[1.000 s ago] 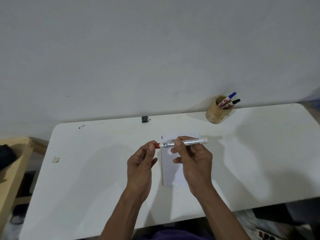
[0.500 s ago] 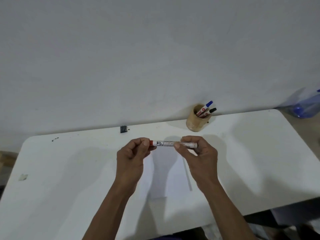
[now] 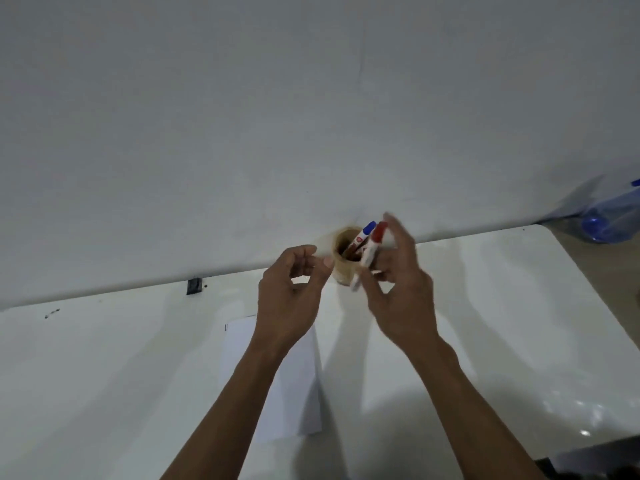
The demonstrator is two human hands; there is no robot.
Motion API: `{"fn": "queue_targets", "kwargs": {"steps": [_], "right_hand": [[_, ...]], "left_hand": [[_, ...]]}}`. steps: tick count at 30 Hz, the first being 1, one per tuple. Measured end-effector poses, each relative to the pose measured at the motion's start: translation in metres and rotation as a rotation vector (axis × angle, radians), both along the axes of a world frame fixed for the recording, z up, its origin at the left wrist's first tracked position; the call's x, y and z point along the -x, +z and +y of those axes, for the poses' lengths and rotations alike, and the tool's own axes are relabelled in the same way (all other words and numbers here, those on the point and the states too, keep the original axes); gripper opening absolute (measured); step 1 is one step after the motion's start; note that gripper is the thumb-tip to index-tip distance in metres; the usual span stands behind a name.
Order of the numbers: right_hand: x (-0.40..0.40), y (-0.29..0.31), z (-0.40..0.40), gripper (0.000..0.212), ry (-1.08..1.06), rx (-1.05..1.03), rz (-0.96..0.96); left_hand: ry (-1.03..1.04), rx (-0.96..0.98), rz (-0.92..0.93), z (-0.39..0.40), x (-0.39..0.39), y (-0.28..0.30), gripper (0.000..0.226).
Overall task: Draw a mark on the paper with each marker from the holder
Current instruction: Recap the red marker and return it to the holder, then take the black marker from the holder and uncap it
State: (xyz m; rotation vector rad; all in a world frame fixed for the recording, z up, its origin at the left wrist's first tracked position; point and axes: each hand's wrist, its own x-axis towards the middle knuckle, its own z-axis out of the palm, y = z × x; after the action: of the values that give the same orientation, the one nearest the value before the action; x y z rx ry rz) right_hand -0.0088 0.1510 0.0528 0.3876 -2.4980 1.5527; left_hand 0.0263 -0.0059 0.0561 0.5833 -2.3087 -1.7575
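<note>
My right hand holds the red-capped marker upright, cap up, just in front of the right side of the round wooden holder at the table's back edge. A blue-capped marker leans in the holder; another marker beside it is mostly hidden. My left hand hovers just left of the holder, fingers curled and apart, holding nothing. The white paper lies on the table under my forearms, with a small mark at its top left corner.
The white table stands against a white wall. A small black object sits at the back edge on the left. A blue plastic bag lies beyond the table's right end.
Both hands moved from above the paper up to the holder. The left hand let go of the red marker's cap end, and the right hand turned the marker from level to upright.
</note>
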Motion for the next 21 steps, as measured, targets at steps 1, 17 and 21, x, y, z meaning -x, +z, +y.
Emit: {"fn": "queue_targets", "kwargs": {"steps": [1, 17, 21], "right_hand": [[0.011, 0.002, 0.005, 0.076, -0.034, 0.032, 0.009], [0.087, -0.031, -0.002, 0.049, -0.089, 0.111, -0.019], [0.089, -0.042, -0.003, 0.035, -0.087, 0.091, -0.012]], "left_hand": [[-0.004, 0.041, -0.019, 0.005, 0.007, -0.008, 0.036], [-0.141, 0.272, 0.052, 0.037, 0.063, -0.069, 0.061], [-0.155, 0.256, 0.062, 0.034, 0.064, -0.074, 0.058]]}}
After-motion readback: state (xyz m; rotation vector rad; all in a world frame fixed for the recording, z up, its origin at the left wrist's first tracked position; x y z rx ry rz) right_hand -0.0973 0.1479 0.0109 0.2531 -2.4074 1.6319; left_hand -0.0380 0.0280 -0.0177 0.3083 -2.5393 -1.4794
